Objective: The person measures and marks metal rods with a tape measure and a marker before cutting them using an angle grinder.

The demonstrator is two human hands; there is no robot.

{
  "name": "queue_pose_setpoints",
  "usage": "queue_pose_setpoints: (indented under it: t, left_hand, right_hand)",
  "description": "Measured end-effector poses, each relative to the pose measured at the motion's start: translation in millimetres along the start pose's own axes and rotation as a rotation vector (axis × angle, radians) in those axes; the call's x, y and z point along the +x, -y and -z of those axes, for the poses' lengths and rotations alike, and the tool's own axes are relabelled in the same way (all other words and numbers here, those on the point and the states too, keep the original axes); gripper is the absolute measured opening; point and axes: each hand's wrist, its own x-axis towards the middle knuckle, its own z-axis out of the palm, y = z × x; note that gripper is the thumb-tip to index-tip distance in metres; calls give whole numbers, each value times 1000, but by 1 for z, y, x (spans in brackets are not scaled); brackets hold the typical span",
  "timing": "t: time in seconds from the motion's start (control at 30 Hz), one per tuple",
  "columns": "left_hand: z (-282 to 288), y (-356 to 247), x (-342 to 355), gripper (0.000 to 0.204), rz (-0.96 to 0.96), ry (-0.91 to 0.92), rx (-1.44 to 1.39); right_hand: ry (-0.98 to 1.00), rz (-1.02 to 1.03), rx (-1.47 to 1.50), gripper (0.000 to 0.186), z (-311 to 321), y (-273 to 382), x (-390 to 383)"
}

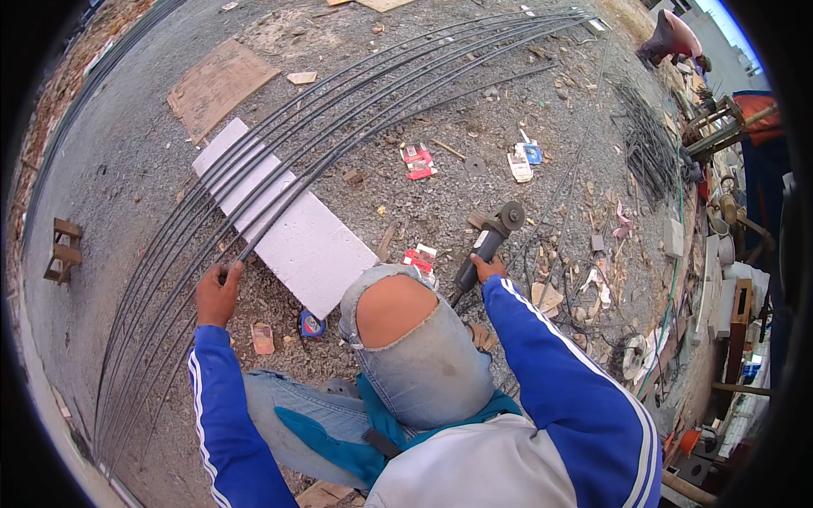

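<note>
Several long dark steel bars (269, 223) lie side by side across a pale flat slab (318, 254) on the gravel. My left hand (218, 296) is closed at the near bar, its thumb and fingers pinching it just off the slab's left edge. In my right hand (489, 268) is an angle grinder (486, 245), gripped round its dark body. The grinder's disc end (511, 216) points away from me, above the gravel and apart from the bars. A blue tape measure (312, 323) rests beside the slab's near corner.
A small wooden stool (63, 251) stands at far left, and a brown board (222, 89) lies beyond the slab. Crumpled packets (418, 161) litter the gravel. Tangled thin rods (648, 144) and stacked clutter line the right side. Another person (675, 38) bends over at far right.
</note>
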Motion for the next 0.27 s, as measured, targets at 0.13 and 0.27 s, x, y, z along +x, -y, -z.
queue_pose_setpoints:
  t: [0.13,0.27]
  left_hand:
    - [-7,-12,5,43,24,39,6]
    - [-18,1,15,42,-15,48,-21]
  right_hand:
    - [145,-41,37,91,37,18,-18]
    - [72,-88,-7,91,42,10,-30]
